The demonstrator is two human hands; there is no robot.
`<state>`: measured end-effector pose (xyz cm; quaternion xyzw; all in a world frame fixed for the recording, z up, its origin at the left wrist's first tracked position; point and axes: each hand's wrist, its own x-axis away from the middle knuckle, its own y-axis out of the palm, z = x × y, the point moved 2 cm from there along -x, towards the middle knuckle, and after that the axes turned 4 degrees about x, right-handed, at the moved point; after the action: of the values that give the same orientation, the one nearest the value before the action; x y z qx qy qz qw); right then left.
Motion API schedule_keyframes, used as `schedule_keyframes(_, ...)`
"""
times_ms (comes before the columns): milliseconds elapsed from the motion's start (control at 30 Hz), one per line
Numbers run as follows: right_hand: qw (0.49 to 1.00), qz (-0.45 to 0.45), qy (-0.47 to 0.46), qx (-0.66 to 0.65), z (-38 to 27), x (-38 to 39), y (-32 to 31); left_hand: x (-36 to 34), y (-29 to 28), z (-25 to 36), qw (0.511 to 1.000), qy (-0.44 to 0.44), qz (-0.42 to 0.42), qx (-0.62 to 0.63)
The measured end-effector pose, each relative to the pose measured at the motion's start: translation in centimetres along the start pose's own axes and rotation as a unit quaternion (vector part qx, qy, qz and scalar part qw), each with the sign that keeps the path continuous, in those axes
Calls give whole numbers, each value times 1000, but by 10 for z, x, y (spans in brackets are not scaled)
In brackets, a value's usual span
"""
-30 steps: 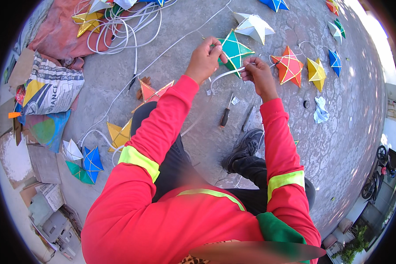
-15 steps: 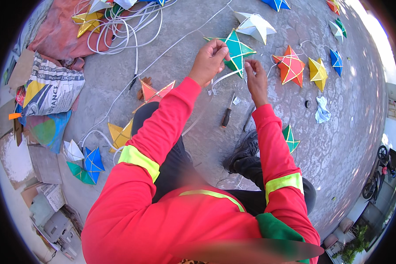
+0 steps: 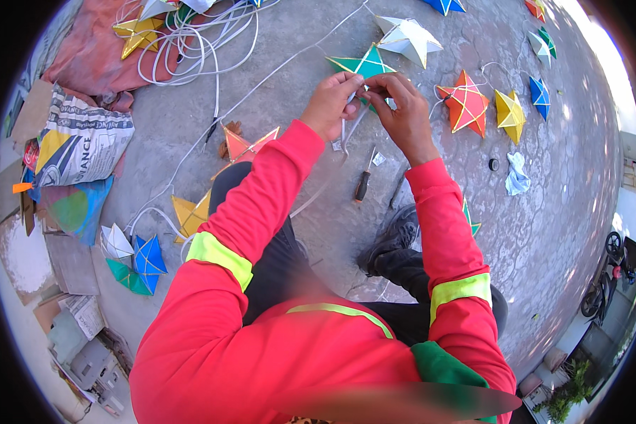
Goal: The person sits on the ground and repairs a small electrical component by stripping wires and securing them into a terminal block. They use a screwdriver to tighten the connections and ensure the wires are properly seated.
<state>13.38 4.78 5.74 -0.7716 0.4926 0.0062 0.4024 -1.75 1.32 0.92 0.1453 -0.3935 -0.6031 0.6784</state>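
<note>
My left hand is closed in a pinch on a white electric cord, whose loose length hangs down toward my knees. Touching it, fingertip to fingertip, is my right hand, also pinched on the cord. The exact point they grip is hidden by the fingers. Just beyond lies a green star lantern with gold-edged ribs, partly covered by my hands. On the ground between my forearms are a screwdriver with a dark handle and a small pale scrap.
A white star lantern, red one and yellow one lie right of the green star. A black tape roll sits by a pale blue cloth. Coiled white cable and a printed sack are at left.
My right hand has moved left to meet my left hand, and its fingers have closed on the cord. The cord between them has shifted and now hangs more steeply.
</note>
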Motion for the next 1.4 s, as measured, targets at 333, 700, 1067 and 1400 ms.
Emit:
schedule_keyframes(333, 997, 15, 11, 69, 11, 3, -2, -1, 5, -3, 1000, 7, 3, -19)
schedule_keyframes(700, 970, -21, 150, -191, 13, 4, -3, 0, 13, 5, 995, 76, -15, -59)
schedule_keyframes(1067, 982, -8, 182, -56, 13, 9, -4, 3, 22, 2, 838, 421, -12, -348)
schedule_keyframes(1400, 997, 52, -30, 54, -2, 7, -12, 6, 19, 1, 998, 50, -43, -2)
